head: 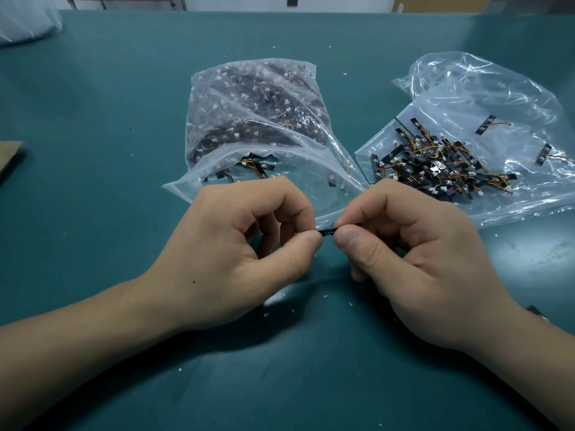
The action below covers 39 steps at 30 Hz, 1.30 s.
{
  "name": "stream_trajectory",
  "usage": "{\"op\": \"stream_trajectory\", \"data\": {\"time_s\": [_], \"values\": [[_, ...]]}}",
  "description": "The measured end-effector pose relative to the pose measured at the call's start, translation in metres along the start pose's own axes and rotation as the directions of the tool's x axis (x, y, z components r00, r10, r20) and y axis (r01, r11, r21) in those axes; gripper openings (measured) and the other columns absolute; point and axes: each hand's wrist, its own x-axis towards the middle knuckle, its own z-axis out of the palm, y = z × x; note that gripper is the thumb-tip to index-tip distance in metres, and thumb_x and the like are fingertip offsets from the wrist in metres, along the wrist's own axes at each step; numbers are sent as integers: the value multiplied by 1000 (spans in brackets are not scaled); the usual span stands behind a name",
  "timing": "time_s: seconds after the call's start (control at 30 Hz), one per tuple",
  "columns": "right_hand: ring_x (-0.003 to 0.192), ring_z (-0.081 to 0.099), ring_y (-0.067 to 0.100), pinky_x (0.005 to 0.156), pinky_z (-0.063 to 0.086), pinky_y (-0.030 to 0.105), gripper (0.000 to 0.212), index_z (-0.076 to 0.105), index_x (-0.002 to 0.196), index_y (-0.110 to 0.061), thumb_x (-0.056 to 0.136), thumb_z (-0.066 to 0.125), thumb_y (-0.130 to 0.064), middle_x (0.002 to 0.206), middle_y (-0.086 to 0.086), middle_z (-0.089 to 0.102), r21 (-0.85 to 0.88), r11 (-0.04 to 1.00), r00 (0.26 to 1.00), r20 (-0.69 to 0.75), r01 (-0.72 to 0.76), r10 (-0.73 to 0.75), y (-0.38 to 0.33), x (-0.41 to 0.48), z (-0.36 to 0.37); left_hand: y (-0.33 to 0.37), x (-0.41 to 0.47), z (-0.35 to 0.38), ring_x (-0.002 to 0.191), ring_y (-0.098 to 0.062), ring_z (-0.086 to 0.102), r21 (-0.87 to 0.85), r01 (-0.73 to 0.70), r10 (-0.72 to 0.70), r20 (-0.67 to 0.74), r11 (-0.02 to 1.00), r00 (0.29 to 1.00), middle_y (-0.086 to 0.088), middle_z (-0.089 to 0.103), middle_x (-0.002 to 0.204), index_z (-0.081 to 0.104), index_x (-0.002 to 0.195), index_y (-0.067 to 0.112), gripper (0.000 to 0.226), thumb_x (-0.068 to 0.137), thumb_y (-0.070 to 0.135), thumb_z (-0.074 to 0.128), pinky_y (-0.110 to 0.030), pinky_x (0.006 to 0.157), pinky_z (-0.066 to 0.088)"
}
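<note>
Near the front edge of the tabletop [93, 104], right in the middle, both hands meet over the green mat. Left hand [236, 253] has thumb and forefinger pinched tight on one end of a small black strip [327, 232], other fingers curled under. Right hand [413, 259] mirrors it, thumb and forefinger nipping the other end, so the strip hangs level between the two thumbs, clear of the mat. Only a short stretch of it shows between the fingertips, with tiny pale dots on its face.

Just beyond the knuckles lies a full bag [249, 119], clear plastic, stuffed with dark strips and white plugs, its open mouth facing the hands and nearly touching the left fingers. Toward the right edge, a second bag [485, 88] lies flat and crumpled, and on it sits a loose pile [435, 169] of black strips with yellow and red wires and white connectors. Two stray strips lie apart from the pile, further toward the right edge.

White crumbs [273, 298] speckle the mat under the hands. At the left edge, a brown cardboard corner [9, 157] pokes in. Far left corner shows more plastic [28, 20], blurred.
</note>
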Motion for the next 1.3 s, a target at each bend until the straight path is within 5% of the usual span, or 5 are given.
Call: {"op": "stream_trajectory", "data": {"time_s": [0.33, 0.63, 0.8, 0.93, 1.3], "values": [[48, 54, 12, 47, 42, 19, 8, 62, 91, -27, 97, 62, -32, 62, 0, 64, 77, 997, 999, 15, -31, 30, 1, -1, 0, 1, 0, 1, 62, -15, 59, 21, 2, -2, -2, 1000, 1000, 8, 60, 74, 62, 85, 22, 7, 89, 28, 65, -27, 55, 45], [51, 55, 29, 52, 43, 44, 7, 59, 95, -31, 100, 60, -35, 59, 5, 60, -40, 999, 1000, 28, 7, -5, 2, -1, 2, 1, 2, 0, 60, -14, 53, 11, -5, 4, 73, 1000, 997, 9, 53, 67, 57, 85, 19, 9, 91, 25, 59, -19, 58, 41], [51, 56, 18, 50, 44, 31, 7, 58, 94, -28, 100, 58, -30, 62, -2, 63, -36, 999, 1000, 16, 28, -27, 1, -2, 1, 0, 0, -1, 60, -10, 57, -26, 47, -44, 124, 999, 991, 9, 60, 67, 64, 85, 18, 20, 97, 29, 53, -16, 58, 40], [52, 59, 23, 53, 45, 40, 4, 58, 97, -32, 100, 59, -33, 63, 2, 62, -49, 998, 999, -11, 31, -32, 1, -2, 2, -1, -1, -1, 61, -16, 63, -54, 112, -101, 181, 992, 978, 6, 66, 64, 69, 72, 22, 47, 102, 39, 37, -30, 58, 48], [50, 49, 19, 48, 40, 30, 18, 62, 87, -26, 98, 56, -40, 61, 6, 60, -43, 997, 994, 85, -61, 65, 3, 1, 1, 1, 1, 1, 51, -15, 49, -28, 115, -109, 161, 993, 981, -3, 54, 55, 61, 65, 12, 37, 95, 27, 46, -24, 50, 39]]}}
